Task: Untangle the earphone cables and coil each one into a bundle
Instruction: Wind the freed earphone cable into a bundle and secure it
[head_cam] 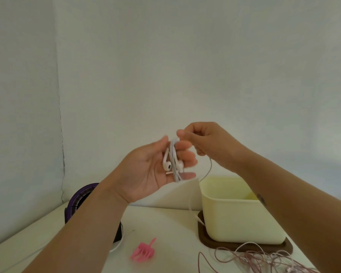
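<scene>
Far left, a purple ring-shaped thing (81, 196) stands at the back of the white table (165, 219). Nearer me lies a small pink plastic comb-like clip (143, 251). Neither matters rn.

My left hand (146, 172) is up in mid-air, palm up, fingers curled round the thin white earphone cable (173, 164). The cable is wound in loops over them w/ both buds lying vs. the palm. My right hand (207, 142), just right of it & touching, pinches the same cable btwn thumb & forefinger at the top of the coil.

The loose tail (208, 168) drops from that pinch and curves down in front of the cream plastic box (240, 213). It ends at a plug near the box's dark brown tray (205, 238).

Step in hand, I reckon: winding on what's left of the white one. To do it well:
- light, even tension
- each turn laid beside the last, not across it
- left fingers spread enough that loops don't slip off
- watch the plug doesn't snag on the box or tray edge as it lifts
- prob. save a short end to wrap round the bundle's waist

Near right, the rose-pink earphone cable (264, 259) lies in a loose tangle on the table. It's not yet sorted, so I'd say approx. halfway thru.
</scene>
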Tool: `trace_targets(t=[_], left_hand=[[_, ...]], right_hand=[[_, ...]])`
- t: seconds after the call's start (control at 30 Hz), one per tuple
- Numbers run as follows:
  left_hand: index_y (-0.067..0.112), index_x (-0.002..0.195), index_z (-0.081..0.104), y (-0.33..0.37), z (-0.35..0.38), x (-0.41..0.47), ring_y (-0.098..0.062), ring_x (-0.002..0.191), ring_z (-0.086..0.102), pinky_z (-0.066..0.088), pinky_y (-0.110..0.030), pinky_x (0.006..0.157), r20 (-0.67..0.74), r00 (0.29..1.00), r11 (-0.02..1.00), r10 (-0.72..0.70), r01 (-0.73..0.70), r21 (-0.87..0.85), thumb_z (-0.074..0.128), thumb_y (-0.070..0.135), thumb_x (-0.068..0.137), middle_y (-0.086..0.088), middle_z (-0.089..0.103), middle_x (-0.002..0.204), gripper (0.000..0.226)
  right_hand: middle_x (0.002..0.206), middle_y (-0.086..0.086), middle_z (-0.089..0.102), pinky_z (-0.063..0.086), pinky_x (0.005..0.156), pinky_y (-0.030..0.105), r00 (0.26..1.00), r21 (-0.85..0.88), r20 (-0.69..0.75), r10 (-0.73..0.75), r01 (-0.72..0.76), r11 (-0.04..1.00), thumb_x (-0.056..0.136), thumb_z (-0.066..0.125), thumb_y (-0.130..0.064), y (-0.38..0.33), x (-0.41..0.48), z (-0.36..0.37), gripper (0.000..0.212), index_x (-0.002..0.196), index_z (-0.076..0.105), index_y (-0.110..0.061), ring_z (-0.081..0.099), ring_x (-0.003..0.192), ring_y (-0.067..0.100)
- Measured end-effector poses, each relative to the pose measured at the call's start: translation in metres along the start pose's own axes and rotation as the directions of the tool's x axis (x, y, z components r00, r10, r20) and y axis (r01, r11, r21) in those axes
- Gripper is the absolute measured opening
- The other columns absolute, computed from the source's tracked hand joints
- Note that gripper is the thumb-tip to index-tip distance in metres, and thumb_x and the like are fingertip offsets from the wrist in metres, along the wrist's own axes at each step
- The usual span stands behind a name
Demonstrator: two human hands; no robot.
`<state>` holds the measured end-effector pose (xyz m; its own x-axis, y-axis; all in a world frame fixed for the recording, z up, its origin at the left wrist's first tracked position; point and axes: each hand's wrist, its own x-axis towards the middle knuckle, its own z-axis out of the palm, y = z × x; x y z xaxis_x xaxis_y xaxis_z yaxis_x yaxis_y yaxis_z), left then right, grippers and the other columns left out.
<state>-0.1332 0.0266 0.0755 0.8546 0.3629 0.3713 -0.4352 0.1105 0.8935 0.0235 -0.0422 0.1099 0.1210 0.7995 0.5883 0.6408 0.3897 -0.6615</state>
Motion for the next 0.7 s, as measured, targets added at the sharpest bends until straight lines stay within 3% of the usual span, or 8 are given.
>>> trace_targets(t=[0.07, 0.13, 0.2, 0.27, 0.37, 0.5, 0.63, 0.7], left_hand=[[0.004, 0.088, 0.074, 0.005, 0.004, 0.000, -0.021, 0.081, 0.071, 0.052, -0.050, 0.084, -0.020, 0.995, 0.973, 0.102, -0.103, -0.206, 0.039, 0.031, 0.092, -0.008, 0.073, 0.083, 0.045], [0.002, 0.097, 0.070, 0.008, 0.004, 0.003, -0.022, 0.089, 0.071, 0.052, -0.050, 0.083, -0.096, 0.978, 0.928, 0.183, -0.204, -0.312, 0.036, 0.029, 0.094, -0.009, 0.073, 0.094, 0.044], [0.005, 0.107, 0.063, 0.010, 0.001, 0.007, -0.021, 0.097, 0.069, 0.052, -0.048, 0.088, -0.189, 0.950, 0.914, 0.248, -0.294, -0.281, 0.031, 0.028, 0.099, -0.008, 0.072, 0.103, 0.041], [0.008, 0.111, 0.059, 0.009, -0.005, 0.011, -0.018, 0.102, 0.067, 0.050, -0.045, 0.093, -0.257, 0.923, 0.935, 0.286, -0.328, -0.135, 0.026, 0.029, 0.101, -0.006, 0.072, 0.105, 0.040], [0.009, 0.110, 0.059, 0.001, -0.018, 0.013, -0.018, 0.102, 0.066, 0.048, -0.037, 0.091, -0.321, 0.912, 0.966, 0.257, -0.235, 0.106, 0.025, 0.028, 0.102, -0.006, 0.072, 0.102, 0.040], [0.006, 0.105, 0.063, -0.010, -0.025, 0.009, -0.016, 0.086, 0.068, 0.052, -0.039, 0.087, -0.281, 0.951, 0.968, 0.132, -0.062, 0.244, 0.027, 0.029, 0.102, -0.007, 0.071, 0.091, 0.042], [0.004, 0.100, 0.064, -0.012, -0.014, 0.005, -0.021, 0.090, 0.068, 0.052, -0.040, 0.088, -0.143, 0.989, 0.898, 0.042, 0.025, 0.438, 0.031, 0.039, 0.096, -0.010, 0.072, 0.088, 0.048], [0.003, 0.095, 0.065, -0.012, -0.010, 0.003, -0.021, 0.085, 0.068, 0.053, -0.042, 0.088, -0.112, 0.994, 0.901, -0.017, 0.064, 0.428, 0.037, 0.044, 0.087, -0.011, 0.070, 0.083, 0.050]], right_hand=[[0.050, -0.010, 0.039, 0.028, 0.051, 0.024, 0.999, 0.077, 0.035, 0.035, -0.037, 0.996, 0.092, 0.057, -0.031, 0.012, -0.001, 0.007, 0.034, 0.059, 0.060, -0.022, 0.031, 0.047, 0.009], [0.052, -0.011, 0.039, 0.027, 0.052, 0.022, 0.993, -0.033, 0.096, 0.067, -0.064, 0.997, 0.095, 0.053, -0.031, 0.018, -0.005, 0.014, 0.031, 0.069, 0.064, -0.018, 0.032, 0.045, 0.005], [0.054, -0.014, 0.040, 0.030, 0.050, 0.013, 0.968, -0.230, 0.232, 0.092, -0.038, 0.972, 0.097, 0.048, -0.033, 0.016, -0.011, 0.018, 0.030, 0.081, 0.069, -0.019, 0.036, 0.043, 0.001], [0.049, -0.016, 0.043, 0.031, 0.049, 0.008, 0.920, -0.289, 0.375, 0.116, -0.003, 0.957, 0.098, 0.046, -0.034, 0.007, -0.019, 0.021, 0.028, 0.085, 0.069, -0.024, 0.041, 0.043, -0.002], [0.050, -0.016, 0.046, 0.033, 0.052, 0.011, 0.927, -0.367, 0.369, 0.064, 0.082, 0.927, 0.097, 0.048, -0.032, -0.010, -0.022, 0.017, 0.026, 0.085, 0.069, -0.021, 0.042, 0.046, -0.001], [0.047, -0.009, 0.039, 0.030, 0.043, 0.012, 0.973, -0.438, 0.219, -0.074, 0.165, 0.884, 0.095, 0.051, -0.032, -0.021, -0.017, 0.007, 0.035, 0.084, 0.067, -0.002, 0.035, 0.040, 0.004], [0.043, -0.014, 0.045, 0.031, 0.044, 0.011, 0.981, -0.398, 0.147, -0.129, 0.178, 0.900, 0.089, 0.061, -0.034, -0.021, -0.012, 0.002, 0.025, 0.072, 0.067, -0.016, 0.038, 0.042, 0.003], [0.047, -0.012, 0.040, 0.028, 0.044, 0.012, 0.986, -0.310, 0.109, -0.130, 0.158, 0.938, 0.084, 0.068, -0.035, -0.015, -0.009, -0.001, 0.022, 0.073, 0.068, -0.015, 0.033, 0.044, 0.005]])
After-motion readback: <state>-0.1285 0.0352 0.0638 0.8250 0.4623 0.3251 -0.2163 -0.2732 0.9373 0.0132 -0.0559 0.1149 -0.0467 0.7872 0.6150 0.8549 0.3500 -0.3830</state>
